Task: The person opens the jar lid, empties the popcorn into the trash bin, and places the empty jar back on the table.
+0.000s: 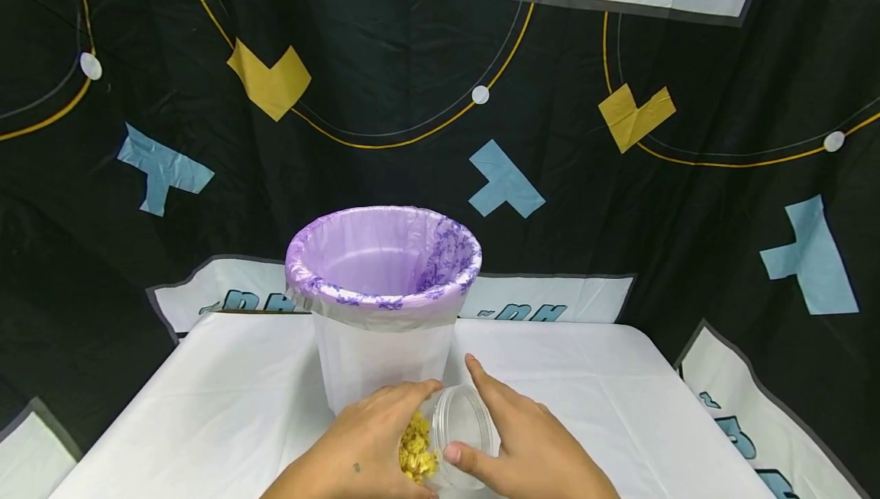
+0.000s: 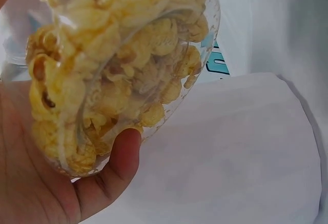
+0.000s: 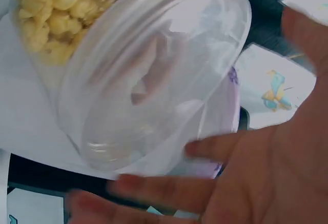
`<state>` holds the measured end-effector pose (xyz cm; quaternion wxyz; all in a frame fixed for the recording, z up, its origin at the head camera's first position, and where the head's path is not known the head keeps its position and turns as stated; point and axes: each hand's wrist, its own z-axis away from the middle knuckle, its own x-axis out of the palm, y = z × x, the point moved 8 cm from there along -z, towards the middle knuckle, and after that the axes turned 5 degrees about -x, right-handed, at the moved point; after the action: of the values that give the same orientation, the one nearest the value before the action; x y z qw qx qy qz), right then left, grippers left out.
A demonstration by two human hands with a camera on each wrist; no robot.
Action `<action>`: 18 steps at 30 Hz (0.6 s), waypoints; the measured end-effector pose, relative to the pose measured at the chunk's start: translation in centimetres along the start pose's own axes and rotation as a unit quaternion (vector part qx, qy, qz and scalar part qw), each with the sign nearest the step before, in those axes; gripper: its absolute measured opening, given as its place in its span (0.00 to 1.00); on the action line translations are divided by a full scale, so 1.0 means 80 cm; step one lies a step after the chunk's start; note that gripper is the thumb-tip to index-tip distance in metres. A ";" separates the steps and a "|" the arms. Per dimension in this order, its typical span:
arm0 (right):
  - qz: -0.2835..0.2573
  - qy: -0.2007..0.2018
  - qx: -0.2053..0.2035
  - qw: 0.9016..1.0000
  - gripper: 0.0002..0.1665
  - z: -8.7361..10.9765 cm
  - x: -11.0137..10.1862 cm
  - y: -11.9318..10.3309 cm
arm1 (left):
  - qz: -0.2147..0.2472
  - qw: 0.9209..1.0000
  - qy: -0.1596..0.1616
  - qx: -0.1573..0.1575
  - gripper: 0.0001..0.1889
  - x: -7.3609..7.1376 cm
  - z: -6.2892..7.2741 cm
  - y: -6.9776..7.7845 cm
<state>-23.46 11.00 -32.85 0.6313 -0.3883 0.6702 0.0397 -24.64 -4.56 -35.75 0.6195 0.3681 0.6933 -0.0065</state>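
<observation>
My left hand (image 1: 364, 442) grips a clear plastic jar (image 2: 212, 24) of yellow popcorn (image 1: 416, 449), its fingertips curled over the base in the left wrist view. The jar lies tipped on its side, lid end toward the right. A clear round lid (image 3: 169, 80) covers that end. Beside the lid, my right hand (image 1: 539, 445) is spread, its fingers (image 3: 164, 193) straight and apart from the lid in the right wrist view. Just beyond both hands stands a white bin (image 1: 385, 361) lined with a purple patterned bag (image 1: 344, 247), folded over its rim.
A white cloth covers the table (image 1: 584, 392), which the bin and hands are over. Behind it hangs a black curtain (image 1: 412, 170) with blue and gold shapes. White printed panels (image 1: 543, 296) border the table's far edge.
</observation>
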 end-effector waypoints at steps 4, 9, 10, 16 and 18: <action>0.036 -0.002 0.044 0.998 0.48 -0.005 0.004 0.006 | 0.004 1.000 -0.002 -0.001 0.55 0.001 -0.001 -0.001; -0.003 -0.021 0.059 0.998 0.56 -0.009 0.012 0.007 | 0.002 1.000 -0.006 -0.005 0.54 0.002 -0.001 -0.001; -0.013 -0.025 0.059 0.998 0.58 -0.009 0.013 0.007 | 0.001 1.000 -0.008 -0.008 0.54 0.003 -0.001 -0.002; -0.015 -0.035 0.013 0.999 0.59 -0.006 0.014 -0.002 | -0.006 1.000 -0.010 -0.008 0.55 0.002 -0.001 -0.002; -0.008 -0.036 -0.005 0.999 0.60 -0.005 0.013 -0.005 | -0.010 1.000 -0.002 -0.002 0.55 0.000 -0.001 -0.001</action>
<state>-23.43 10.01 -33.51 0.6529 -0.3954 0.6439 0.0520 -24.71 -4.56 -35.77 0.6214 0.3600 0.6958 -0.0125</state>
